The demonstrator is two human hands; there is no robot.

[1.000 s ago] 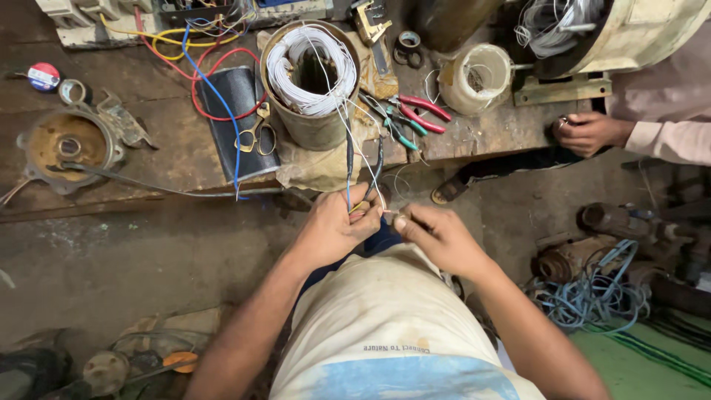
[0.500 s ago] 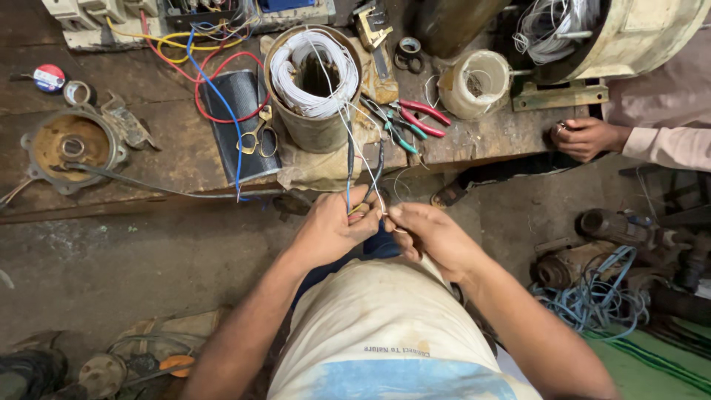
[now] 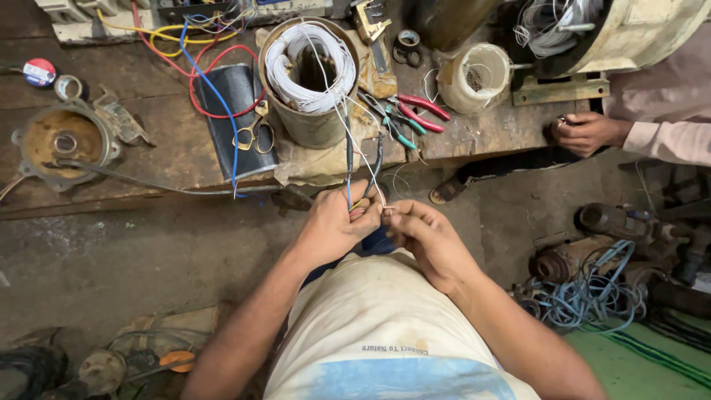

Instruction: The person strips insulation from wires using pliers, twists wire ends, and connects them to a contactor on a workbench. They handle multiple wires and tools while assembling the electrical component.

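Two bare hands meet at frame centre, just below the edge of the wooden counter (image 3: 163,159); left hand (image 3: 335,226) curled in a closed grip on a small bundle of thin wires (image 3: 364,172), with the blue, dark and white strands rising toward 12 o'clock; right hand (image 3: 424,235) touching the left, fingertips pinched narrow on the wire ends at the 3 o'clock side of the bundle; exactly which strand it pinches cannot be told. The white strands run up to a motor stator (image 3: 309,74) standing on the counter, its bore ringed with white winding. At 2 o'clock from the hands, pliers with red handles (image 3: 426,111) and a pair with green handles (image 3: 396,127) lie side by side; at 10 o'clock, scissors (image 3: 255,135) rest on a dark sheet (image 3: 229,92) crossed by red and blue cable. A round metal end cover (image 3: 59,141) sits at the far 9 o'clock end of the counter. Another person's hand (image 3: 585,133) rests on the counter edge at 2 o'clock, well apart; a tangle of pale blue wire (image 3: 592,292) lies on the floor at 4 o'clock.
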